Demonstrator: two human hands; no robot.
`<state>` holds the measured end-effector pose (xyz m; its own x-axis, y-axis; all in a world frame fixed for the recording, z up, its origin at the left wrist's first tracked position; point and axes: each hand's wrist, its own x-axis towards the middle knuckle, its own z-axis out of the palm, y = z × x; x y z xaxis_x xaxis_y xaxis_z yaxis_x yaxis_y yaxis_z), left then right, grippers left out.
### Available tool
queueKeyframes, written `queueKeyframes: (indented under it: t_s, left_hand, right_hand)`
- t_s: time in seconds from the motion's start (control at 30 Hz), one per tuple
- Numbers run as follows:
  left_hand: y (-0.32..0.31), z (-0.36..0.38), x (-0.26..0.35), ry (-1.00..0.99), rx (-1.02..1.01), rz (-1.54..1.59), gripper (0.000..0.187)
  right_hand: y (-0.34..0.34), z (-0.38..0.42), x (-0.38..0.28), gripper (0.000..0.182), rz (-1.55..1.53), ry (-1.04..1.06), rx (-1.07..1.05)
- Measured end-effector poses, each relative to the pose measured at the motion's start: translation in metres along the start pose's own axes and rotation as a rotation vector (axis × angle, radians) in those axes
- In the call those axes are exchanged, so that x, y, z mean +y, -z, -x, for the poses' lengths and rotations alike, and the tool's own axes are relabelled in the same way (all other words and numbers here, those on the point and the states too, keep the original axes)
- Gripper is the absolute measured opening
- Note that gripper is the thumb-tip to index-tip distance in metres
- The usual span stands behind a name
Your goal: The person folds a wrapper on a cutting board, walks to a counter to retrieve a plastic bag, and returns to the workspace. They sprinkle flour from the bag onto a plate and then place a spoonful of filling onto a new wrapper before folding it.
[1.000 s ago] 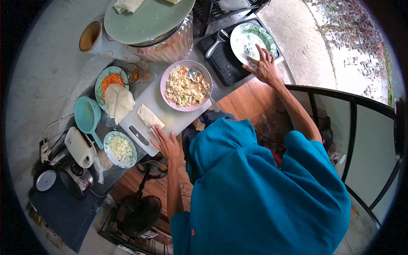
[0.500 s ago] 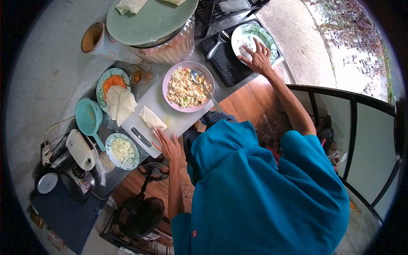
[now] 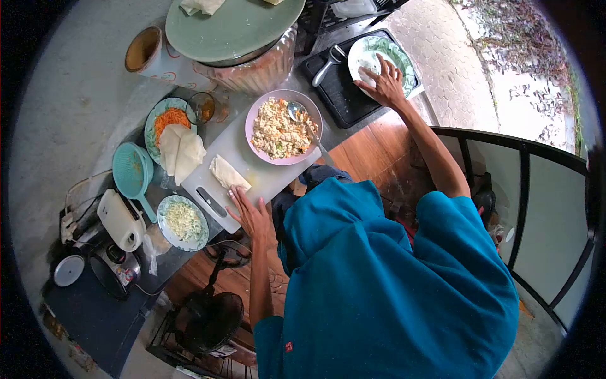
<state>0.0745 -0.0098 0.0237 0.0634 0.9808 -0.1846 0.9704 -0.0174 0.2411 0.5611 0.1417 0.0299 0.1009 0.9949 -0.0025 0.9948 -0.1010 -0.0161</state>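
My left hand (image 3: 251, 218) rests at the near end of a folded pastry roll (image 3: 228, 172) on the white cutting board (image 3: 218, 205). Its fingers are stretched out, with the fingertips touching the wrapper. Off to the right, my right hand (image 3: 386, 86) reaches over a white and green plate (image 3: 360, 55), fingers apart and slightly bent into it. What little the plate holds is too small to name. Between the hands, a pink bowl (image 3: 251, 144) of crumbly filling sits on the board's far end, with a metal spoon (image 3: 297, 112) in it.
Left of the board are pastry wrappers (image 3: 178, 150), a plate of shredded carrot (image 3: 173, 118), a plate of shredded cabbage (image 3: 183, 221) and a turquoise strainer (image 3: 129, 170). A glass (image 3: 203, 108) stands behind. A large green plate (image 3: 233, 31) with rolls and a black tray (image 3: 344, 95) are farther back.
The view has shifted slightly. My right hand's fingers have moved a little within the plate. My left hand stays at the roll.
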Motion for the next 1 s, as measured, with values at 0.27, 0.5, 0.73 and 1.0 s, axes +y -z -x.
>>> queueKeyframes:
  t_s: [0.27, 0.5, 0.73, 1.0]
  left_hand:
    - [0.001, 0.001, -0.001, 0.004, 0.001, 0.011, 0.075]
    - [-0.009, 0.008, 0.001, 0.012, 0.023, 0.087, 0.073]
    - [-0.007, 0.022, -0.009, -0.037, 0.084, 0.116, 0.064]
    - [-0.01, 0.028, -0.006, -0.016, 0.054, 0.216, 0.057]
  right_hand:
    - [0.0, 0.007, 0.013, 0.055, -0.051, 0.023, 0.021]
    - [0.0, 0.008, 0.012, 0.05, 0.156, -0.024, -0.112]
    - [-0.003, 0.007, 0.015, 0.06, 0.179, 0.122, -0.025]
    - [-0.003, 0.009, 0.016, 0.06, 0.168, 0.114, -0.007]
